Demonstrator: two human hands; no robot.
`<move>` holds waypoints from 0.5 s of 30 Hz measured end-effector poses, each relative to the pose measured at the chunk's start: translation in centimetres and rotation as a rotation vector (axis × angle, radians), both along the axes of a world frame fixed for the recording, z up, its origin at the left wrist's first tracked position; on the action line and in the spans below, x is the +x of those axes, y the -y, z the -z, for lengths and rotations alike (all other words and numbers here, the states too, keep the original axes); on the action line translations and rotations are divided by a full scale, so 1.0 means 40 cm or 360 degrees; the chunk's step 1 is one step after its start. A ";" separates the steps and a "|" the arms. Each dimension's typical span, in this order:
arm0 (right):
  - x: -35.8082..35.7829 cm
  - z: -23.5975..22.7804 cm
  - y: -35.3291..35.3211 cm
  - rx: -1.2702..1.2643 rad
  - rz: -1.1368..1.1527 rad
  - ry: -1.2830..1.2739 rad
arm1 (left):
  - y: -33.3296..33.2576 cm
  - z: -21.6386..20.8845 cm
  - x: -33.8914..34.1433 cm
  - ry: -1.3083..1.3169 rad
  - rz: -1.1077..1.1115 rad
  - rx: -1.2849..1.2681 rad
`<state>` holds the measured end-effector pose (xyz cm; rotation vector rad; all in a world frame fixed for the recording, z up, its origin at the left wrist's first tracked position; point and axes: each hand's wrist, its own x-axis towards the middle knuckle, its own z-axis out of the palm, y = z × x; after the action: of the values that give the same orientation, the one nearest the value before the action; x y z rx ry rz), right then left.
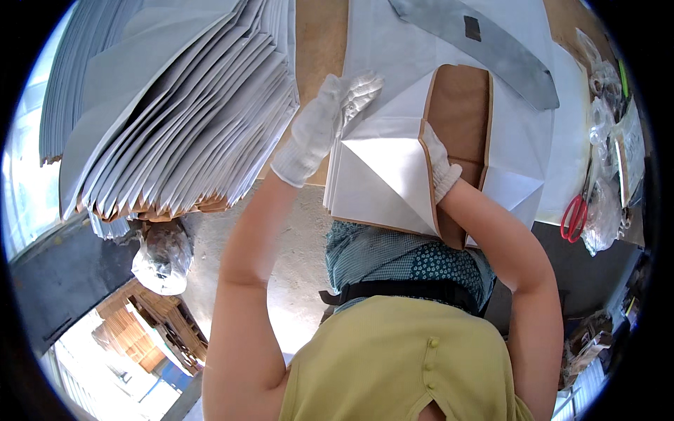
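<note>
A white paper sack (386,186) with a brown lining (458,98) lies in front of me, its end opened out into folded triangular flaps. My left hand (326,119), in a white knitted glove, lies along the sack's left edge with its fingers stretched out, holding nothing I can see. My right hand (440,165), gloved the same way, reaches into the brown opening against the left flap's edge. Its fingertips are hidden by the flap, so I cannot tell how they are bent. More white sack layers show beneath the opened one.
A tall fanned pile of folded white sacks (189,119) stands at the left. A grey flat strip (509,67) lies across the far side of the sacks. Red-handled scissors (576,219) and clear plastic bags (602,210) are at the right edge. A plastic bag (163,259) hangs below the pile.
</note>
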<state>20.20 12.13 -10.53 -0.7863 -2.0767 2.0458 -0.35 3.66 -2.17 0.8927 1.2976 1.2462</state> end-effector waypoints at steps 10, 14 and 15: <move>0.101 -0.365 -0.093 0.1832 -0.0436 0.0400 | 0.006 -0.004 0.154 -0.1273 -0.0308 0.0149; 0.240 -0.325 -0.135 0.2004 0.0106 0.0397 | 0.003 -0.025 0.141 -0.2836 0.0094 0.0196; 0.256 -0.306 -0.124 0.2132 0.0100 0.0481 | 0.008 -0.036 0.118 -0.3522 0.0305 0.0192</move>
<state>30.45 17.07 1.71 -0.8055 -2.7566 0.1749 4.36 3.35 -0.71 2.5905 2.4592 -0.4353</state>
